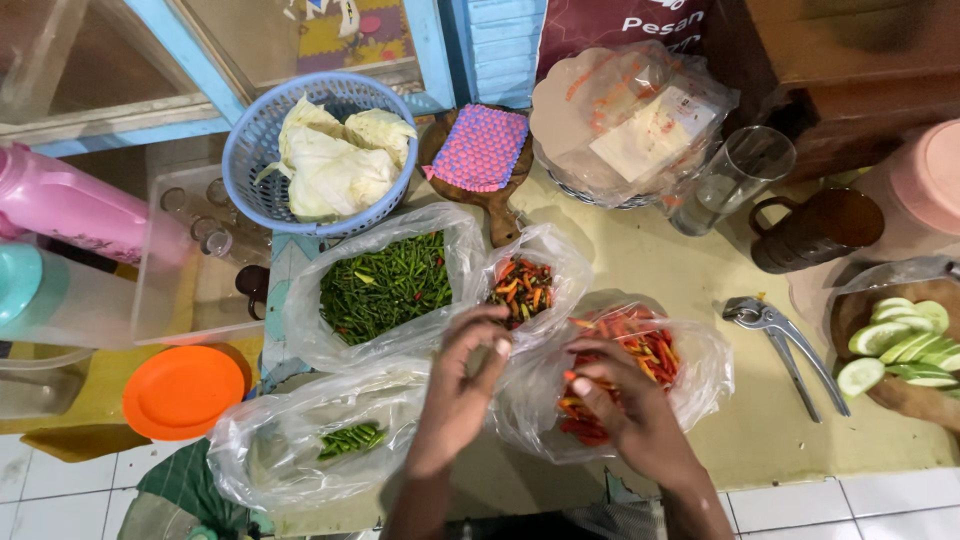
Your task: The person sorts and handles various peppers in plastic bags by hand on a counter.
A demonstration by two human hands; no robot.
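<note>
Two hands busy among bags of chillies on the yellow counter.

Left to right: orange plate (182, 390), blue basket (250, 150) of cabbage, a bag of green chillies (385, 285); left hand (462, 385), fingers curled, pinches the rim of the small mixed-chilli bag (522, 285); right hand (625, 405) sits in the red chilli bag (640, 370), its grip hidden. Beyond, well apart, lie metal tongs (790, 350) and sliced cucumber (905, 345).

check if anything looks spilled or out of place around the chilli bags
Nothing looks spilled. The chillies stay inside their plastic bags: green ones, mixed ones, red ones. The left hand and right hand work at the red bag's mouth. One cucumber slice hangs over the board's edge.
</note>
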